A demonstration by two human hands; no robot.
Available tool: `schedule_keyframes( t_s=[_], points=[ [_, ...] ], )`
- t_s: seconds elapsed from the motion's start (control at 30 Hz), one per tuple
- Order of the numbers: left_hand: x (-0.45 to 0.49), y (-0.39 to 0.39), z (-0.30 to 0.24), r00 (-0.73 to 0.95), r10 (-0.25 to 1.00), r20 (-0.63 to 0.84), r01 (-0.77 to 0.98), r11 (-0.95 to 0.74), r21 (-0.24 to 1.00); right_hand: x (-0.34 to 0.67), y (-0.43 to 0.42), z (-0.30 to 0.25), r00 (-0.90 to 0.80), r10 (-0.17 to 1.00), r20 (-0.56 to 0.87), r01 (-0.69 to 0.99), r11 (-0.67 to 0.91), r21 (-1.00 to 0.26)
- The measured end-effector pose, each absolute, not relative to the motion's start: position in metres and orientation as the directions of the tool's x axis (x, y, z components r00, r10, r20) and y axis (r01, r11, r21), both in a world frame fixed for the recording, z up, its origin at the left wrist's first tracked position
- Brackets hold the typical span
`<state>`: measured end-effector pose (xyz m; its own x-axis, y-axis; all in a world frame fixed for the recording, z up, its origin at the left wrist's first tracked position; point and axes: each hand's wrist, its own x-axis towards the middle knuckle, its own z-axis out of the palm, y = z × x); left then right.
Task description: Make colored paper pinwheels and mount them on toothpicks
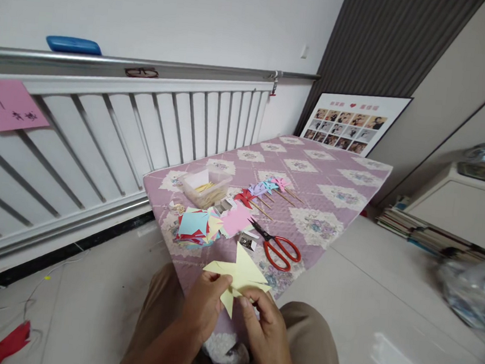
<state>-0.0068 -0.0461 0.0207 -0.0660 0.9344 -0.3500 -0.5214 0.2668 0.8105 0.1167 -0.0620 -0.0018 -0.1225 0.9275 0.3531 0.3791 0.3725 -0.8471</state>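
Note:
A pale yellow paper pinwheel [243, 272], its points cut and spread, is held up over the near edge of the table. My left hand [205, 301] pinches it at the left, thumb on top. At the lower right, the fingers of my right hand [264, 321] close on another part of the paper. Just beyond lie scissors [281, 250] with red handles, blades apart, and a small open box [247, 241] of tiny dark pieces. A stack of coloured paper squares [193, 223] sits to the left, beside a pink paper sheet [236, 220].
Finished pinwheels on sticks [263, 191] lie in a row farther back. A clear plastic box [206, 184] holds thin sticks. The patterned tablecloth [299, 164] covers the table, with a white radiator [188, 122] along its left side and a photo board [355, 123] behind.

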Motion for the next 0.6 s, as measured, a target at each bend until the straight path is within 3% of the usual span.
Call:
schedule_keyframes(
  t_s=[0.2, 0.33, 0.6],
  points=[
    [-0.004, -0.051, 0.023, -0.021, 0.944, -0.330, -0.631, 0.243, 0.737, 0.113, -0.060, -0.001, -0.066, 0.936, 0.347, 0.386, 0.345, -0.855],
    [-0.002, -0.055, 0.021, -0.018, 0.963, -0.269, -0.651, 0.193, 0.734, 0.111, -0.059, -0.001, -0.025, 0.943, 0.333, 0.404, 0.314, -0.859],
    [0.000, -0.059, 0.021, -0.037, 0.955, -0.295, -0.610, 0.212, 0.763, 0.110, -0.057, 0.007, -0.015, 0.944, 0.330, 0.435, 0.303, -0.848]
  ],
)
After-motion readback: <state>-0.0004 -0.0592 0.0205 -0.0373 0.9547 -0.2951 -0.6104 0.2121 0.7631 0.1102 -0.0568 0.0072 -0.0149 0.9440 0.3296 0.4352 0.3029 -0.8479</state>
